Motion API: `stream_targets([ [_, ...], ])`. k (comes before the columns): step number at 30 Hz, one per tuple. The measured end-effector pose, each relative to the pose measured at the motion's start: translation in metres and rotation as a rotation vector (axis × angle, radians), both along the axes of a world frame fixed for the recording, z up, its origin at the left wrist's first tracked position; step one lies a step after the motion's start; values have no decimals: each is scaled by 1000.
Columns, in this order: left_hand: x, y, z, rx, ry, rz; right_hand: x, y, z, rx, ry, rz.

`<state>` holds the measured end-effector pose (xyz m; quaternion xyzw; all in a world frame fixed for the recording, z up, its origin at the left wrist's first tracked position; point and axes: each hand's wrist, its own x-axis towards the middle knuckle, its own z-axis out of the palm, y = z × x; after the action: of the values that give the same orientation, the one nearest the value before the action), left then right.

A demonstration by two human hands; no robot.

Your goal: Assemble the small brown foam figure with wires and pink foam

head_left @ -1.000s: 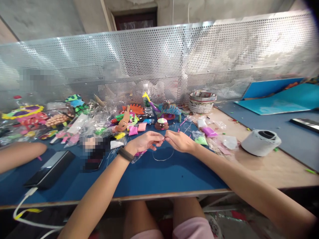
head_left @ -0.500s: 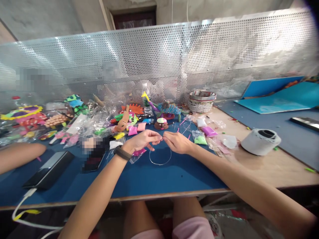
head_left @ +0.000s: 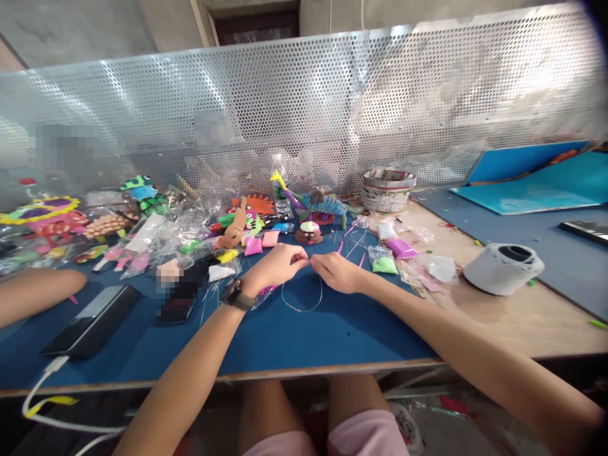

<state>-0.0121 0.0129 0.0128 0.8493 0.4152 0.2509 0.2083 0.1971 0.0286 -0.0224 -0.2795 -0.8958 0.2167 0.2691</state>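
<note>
A thin, pale wire (head_left: 303,310) hangs in a loop below my two hands, above the blue tabletop. One side of it runs up to my left hand (head_left: 280,265), whose thumb and fingertips are pinched together. The other side rises to my right hand (head_left: 336,271), also closed in a pinch. The fingertips of both hands almost meet. Just behind them sits a small brown clay figure (head_left: 308,234) with eyes and a white, green and pink top. A pink packet (head_left: 266,291) is partly hidden by my left wrist.
Clay animals and plastic bags crowd the left and back, near a bottle (head_left: 279,183). Packets of clay (head_left: 382,261), a paper basket (head_left: 388,190) and a white roll (head_left: 503,271) are at right. A power bank (head_left: 92,320) and another person's arm (head_left: 40,292) are at left.
My left hand has turned, its wrist shifting slightly right and its fingers curling in. The wire loop has moved a little left against the hands. The view has shifted slightly.
</note>
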Motion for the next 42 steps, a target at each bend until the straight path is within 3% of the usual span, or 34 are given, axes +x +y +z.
stream_targets([
  [4, 16, -5, -6, 333, 368, 113, -4, 4, -4, -106, 36, -93],
  [6, 24, -7, -10, 381, 531, 167, -6, 6, -7, -176, 53, -139],
  [9, 27, -8, -14, 404, 550, 213, -7, 8, -9, -237, 88, -171],
  [13, 17, 0, -16, 228, 206, 119, -3, 8, -7, -115, 56, -158],
  [22, 0, 17, -20, -772, -606, 38, 11, 14, 1, 203, 12, -146],
  [26, -2, 16, -16, -1039, -759, -46, 12, 15, 2, 230, 77, -131],
  [36, -3, 14, -9, -1045, -800, -38, 4, 12, -4, -46, 330, -181],
  [39, -4, 14, -9, -968, -745, -11, 1, 10, -3, -80, 365, -215],
  [42, -4, 14, -11, -782, -599, 42, 0, 11, -4, -117, 376, -244],
])
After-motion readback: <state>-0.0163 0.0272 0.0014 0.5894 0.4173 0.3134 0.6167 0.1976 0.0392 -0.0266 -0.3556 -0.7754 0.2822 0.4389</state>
